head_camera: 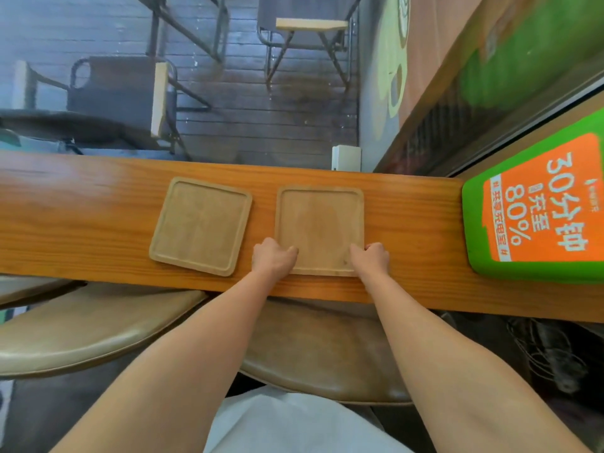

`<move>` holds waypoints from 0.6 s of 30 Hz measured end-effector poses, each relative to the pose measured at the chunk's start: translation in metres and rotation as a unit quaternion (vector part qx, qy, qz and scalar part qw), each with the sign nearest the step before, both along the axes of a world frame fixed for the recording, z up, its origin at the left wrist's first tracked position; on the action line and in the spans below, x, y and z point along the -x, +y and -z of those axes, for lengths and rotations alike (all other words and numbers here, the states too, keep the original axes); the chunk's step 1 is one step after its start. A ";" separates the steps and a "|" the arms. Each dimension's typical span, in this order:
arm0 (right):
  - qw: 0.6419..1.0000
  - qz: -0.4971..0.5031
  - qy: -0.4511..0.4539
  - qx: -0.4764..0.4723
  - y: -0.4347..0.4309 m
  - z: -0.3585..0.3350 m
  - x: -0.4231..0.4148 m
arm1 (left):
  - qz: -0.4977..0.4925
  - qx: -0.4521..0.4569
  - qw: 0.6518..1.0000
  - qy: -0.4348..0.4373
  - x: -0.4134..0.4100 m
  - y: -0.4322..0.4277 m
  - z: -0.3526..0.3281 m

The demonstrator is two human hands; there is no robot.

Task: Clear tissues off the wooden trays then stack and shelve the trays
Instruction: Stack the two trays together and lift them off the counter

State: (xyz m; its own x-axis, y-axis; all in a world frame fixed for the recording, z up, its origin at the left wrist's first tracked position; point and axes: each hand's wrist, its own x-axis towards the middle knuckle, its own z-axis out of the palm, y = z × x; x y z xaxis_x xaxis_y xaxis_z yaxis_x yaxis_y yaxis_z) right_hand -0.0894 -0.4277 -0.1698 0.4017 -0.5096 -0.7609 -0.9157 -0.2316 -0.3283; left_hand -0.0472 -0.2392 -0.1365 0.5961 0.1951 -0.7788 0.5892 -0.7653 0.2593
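Head view, looking down on a narrow wooden counter that runs left to right across the picture.

I see two wooden trays lying flat on it, side by side, apart with a strip of counter between them. Both are near-square with rounded corners and a raised rim, so I cannot give either a clear long axis.

Right tray: edges square to the counter, near edge parallel to the counter's near edge and close to it. Inner surface bare.

Left tray: turned somewhat out of line, so its edges sit at a slant to the counter's length; its near right corner points toward the left hand. Inner surface bare as well.

Left hand: at the near left corner of the right tray, fingers curled over the rim with the thumb lying on the tray's inner surface. I read this as a grasp on the tray.

Right hand: at the near right corner of the same tray, fingers curled round the edge, thumb on top. Also a grasp. I cannot tell whether the tray is lifted off the wood or resting on it.

At the counter's right end lies a green and orange sign with printed characters, well apart from the trays.

Below the counter, two tan stool seats. Beyond the counter, dark plank flooring and folding chairs.
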 end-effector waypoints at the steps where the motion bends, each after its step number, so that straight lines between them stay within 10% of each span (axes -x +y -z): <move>1: 1.000 0.003 0.013 -0.014 0.000 0.000 -0.001 | -0.015 0.008 1.000 0.011 0.000 0.004 0.001; 11: 0.964 0.140 0.064 -0.218 0.023 -0.009 0.011 | -0.182 0.169 0.964 0.093 -0.007 0.053 0.005; 18: 0.967 0.203 -0.004 -0.155 0.072 -0.027 0.001 | -0.106 0.162 0.981 -0.023 -0.023 0.082 0.000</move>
